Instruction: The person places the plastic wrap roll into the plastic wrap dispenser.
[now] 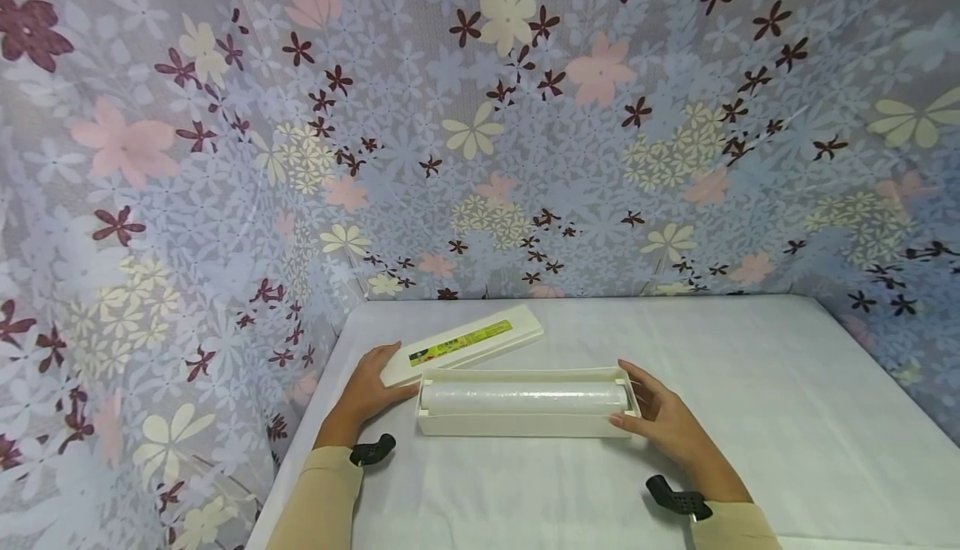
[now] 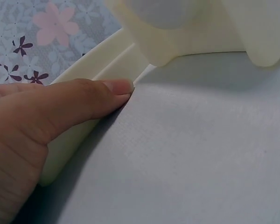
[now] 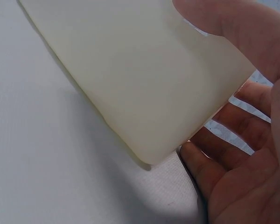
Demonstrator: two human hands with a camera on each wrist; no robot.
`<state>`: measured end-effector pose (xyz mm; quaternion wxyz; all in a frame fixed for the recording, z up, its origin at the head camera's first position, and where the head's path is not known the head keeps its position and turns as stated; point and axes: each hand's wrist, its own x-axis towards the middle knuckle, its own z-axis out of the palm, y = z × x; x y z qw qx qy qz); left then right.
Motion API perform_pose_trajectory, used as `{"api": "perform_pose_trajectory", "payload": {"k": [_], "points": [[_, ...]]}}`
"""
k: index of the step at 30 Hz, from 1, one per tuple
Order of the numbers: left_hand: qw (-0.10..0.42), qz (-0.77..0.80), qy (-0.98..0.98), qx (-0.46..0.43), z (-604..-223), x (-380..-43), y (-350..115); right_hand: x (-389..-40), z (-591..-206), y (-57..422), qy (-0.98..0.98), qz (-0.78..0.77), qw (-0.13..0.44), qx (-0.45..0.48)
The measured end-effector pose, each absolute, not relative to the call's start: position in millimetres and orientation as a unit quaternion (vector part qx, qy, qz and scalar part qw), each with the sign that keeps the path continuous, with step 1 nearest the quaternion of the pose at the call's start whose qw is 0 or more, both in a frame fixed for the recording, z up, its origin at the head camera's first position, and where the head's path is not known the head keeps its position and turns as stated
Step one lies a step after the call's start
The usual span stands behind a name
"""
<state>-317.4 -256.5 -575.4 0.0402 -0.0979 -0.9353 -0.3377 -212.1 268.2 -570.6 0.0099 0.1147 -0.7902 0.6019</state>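
Note:
A long cream plastic box [image 1: 525,426] rests on the white tabletop with its top uncovered. Inside it lies a roll of clear cling film [image 1: 525,397]. My right hand [image 1: 667,421] grips the box's right end, thumb over the front wall and fingers round the far side. Behind the box, the cream lid [image 1: 461,344] with a green-yellow label lies slanted, its right end farther back. My left hand [image 1: 372,392] holds the lid's left end, close beside the box's left end. In the left wrist view, the thumb [image 2: 105,91] presses on the lid's edge.
A white cloth covers the table [image 1: 750,367]. Flowered curtain [image 1: 480,158] hangs behind the table and along its left and right sides. Black wrist mounts [image 1: 675,500] sit at both sleeve cuffs.

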Motion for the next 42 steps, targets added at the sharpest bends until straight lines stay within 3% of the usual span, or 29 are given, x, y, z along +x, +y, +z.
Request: {"api": "perform_pose_trajectory", "payload": {"k": [26,42], "points": [[0.086,-0.377,-0.918,-0.085,-566,-309,-256,-214,-572,269,-0.796,0.594,0.015,0.117],[0.144,-0.416,-0.894,-0.088,-561,-307,-256,-214,-573,270,-0.793,0.598,0.011,0.114]]}}
